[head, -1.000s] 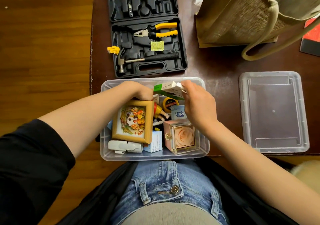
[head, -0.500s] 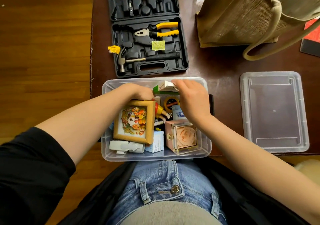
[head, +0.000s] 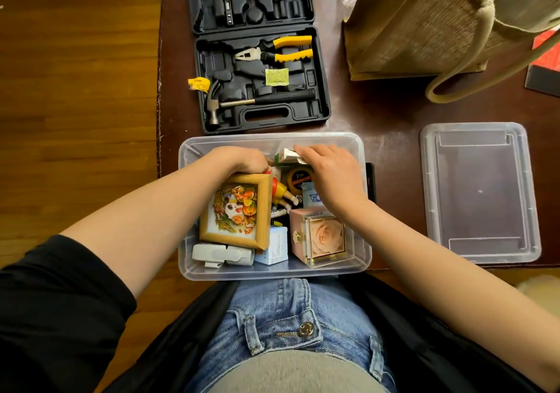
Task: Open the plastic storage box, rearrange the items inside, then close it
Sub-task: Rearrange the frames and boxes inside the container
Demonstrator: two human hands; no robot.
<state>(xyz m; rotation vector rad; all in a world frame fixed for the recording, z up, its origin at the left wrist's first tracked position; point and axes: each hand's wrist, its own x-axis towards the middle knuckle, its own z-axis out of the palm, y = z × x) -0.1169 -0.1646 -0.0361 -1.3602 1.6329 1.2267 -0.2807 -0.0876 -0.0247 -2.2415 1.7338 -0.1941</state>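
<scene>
I see the clear plastic storage box [head: 357, 150] open at the near edge of the dark table [head: 378, 114], just in front of the person's lap. Its lid [head: 478, 192] lies flat on the table to the right, apart from the box.

Both hands are inside the box. The left hand [head: 242, 161] is curled over the far edge of a wooden picture frame [head: 236, 211] that leans tilted over the left half of the box; the fingertips are tucked out of my sight, so I read it as gripping the frame's top. The right hand [head: 330, 171] reaches to the far side of the box, fingers bent down onto a small white and green carton [head: 289, 155] there, holding it by its top.

Between the hands I make out a yellow tape measure [head: 299, 179] and a red and yellow bottle [head: 280, 192]. Nearer the lap sit a pink box with a rose [head: 321, 236], a small pale blue carton [head: 274, 248] and a grey gadget [head: 222, 254] lying along the near wall.

Beyond the box an open black tool case [head: 257, 50] holds yellow-handled pliers [head: 278, 50] and a hammer [head: 251, 101]. A tan fabric bag [head: 430, 23] stands at the far right of the table.
</scene>
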